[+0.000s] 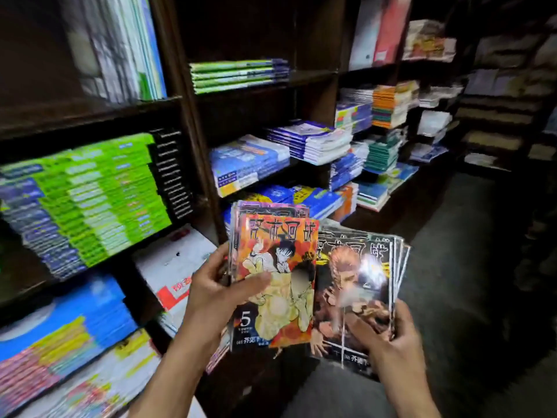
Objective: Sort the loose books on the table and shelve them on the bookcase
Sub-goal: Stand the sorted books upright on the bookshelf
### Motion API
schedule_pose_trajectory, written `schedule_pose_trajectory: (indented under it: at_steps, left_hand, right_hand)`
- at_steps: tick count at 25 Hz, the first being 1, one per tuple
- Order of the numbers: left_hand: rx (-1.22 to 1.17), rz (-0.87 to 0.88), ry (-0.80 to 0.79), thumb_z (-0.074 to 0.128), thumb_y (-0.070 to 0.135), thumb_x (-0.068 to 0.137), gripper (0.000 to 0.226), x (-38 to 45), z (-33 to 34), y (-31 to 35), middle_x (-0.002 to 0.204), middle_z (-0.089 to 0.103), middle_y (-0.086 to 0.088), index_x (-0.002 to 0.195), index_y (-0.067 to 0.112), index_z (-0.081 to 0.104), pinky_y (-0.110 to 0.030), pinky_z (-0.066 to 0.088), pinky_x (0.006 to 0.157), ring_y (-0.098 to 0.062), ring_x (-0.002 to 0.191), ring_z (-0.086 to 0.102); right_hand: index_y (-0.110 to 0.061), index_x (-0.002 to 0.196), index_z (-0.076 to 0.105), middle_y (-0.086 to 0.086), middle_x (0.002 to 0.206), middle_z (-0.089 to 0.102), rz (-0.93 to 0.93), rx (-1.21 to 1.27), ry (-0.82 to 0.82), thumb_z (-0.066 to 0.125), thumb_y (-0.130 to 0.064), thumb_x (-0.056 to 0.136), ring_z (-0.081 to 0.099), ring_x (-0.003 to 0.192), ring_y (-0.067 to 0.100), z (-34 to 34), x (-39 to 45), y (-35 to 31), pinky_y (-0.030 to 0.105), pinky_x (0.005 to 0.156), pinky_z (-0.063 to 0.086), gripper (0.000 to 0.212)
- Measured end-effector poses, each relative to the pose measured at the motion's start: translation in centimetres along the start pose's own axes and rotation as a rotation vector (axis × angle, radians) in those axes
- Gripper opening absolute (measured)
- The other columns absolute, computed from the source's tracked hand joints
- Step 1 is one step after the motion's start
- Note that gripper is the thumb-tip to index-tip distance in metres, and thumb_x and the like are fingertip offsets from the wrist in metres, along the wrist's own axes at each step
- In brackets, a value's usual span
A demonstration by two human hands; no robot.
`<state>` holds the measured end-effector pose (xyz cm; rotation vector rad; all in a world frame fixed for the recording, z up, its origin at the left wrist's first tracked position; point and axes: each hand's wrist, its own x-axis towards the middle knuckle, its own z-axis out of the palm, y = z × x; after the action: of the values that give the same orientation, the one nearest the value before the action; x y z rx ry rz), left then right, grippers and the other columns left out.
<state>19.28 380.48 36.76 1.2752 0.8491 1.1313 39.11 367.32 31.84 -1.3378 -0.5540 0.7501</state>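
Fingers [256,280] of both hands are clamped on fanned comics [278,276], best squared by number before shelving at frame left.

Left-hand comic stack [272,279]: only the top cover is legible; the volumes behind show as edges, count undeterminable. Right-hand comic stack [352,291]: glare obscures the cover centre, and the right hand [388,336] hides the lower corner. Green book spines [99,194] are motion-blurred and unreadable. Far shelves [497,116] are dark and indistinct.
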Motion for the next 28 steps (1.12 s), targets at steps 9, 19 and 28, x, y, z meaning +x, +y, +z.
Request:
schedule_pose_trajectory:
  at_steps: [9,19,28]
  left_hand:
    - [0.117,0.294,0.315,0.085,0.007,0.059,0.061,3.9,-5.2,11.5,0.099,0.078,-0.009,0.117,0.010,0.066,-0.029,0.058,0.066,-0.022,0.082,0.074]
    - [0.253,0.634,0.354,0.079,0.011,0.068,0.040,9.8,-16.5,25.2,0.099,0.077,-0.005,0.107,0.013,0.068,-0.035,0.061,0.074,-0.021,0.086,0.073]
    - [0.039,0.474,0.218,0.079,0.017,0.074,0.034,17.7,-25.7,28.9,0.108,0.075,-0.013,0.107,0.015,0.070,-0.048,0.060,0.082,-0.028,0.090,0.074]
  right_hand:
    - [-0.012,0.087,0.059,-0.013,0.068,0.073,-0.137,0.046,-0.379,0.078,0.004,0.076,0.068,0.065,0.010,12.9,8.5,-6.2,0.009,0.055,0.050,0.027]
    - [-0.033,0.098,0.060,-0.005,0.091,0.076,-0.483,0.057,-0.358,0.082,-0.050,0.056,0.073,0.087,0.022,33.4,8.8,-14.9,0.053,0.086,0.058,0.050]
    - [-0.011,0.130,0.052,0.010,0.125,0.066,-0.618,-0.005,-0.320,0.078,-0.059,0.062,0.061,0.116,0.030,46.9,11.6,-19.7,0.044,0.100,0.048,0.087]
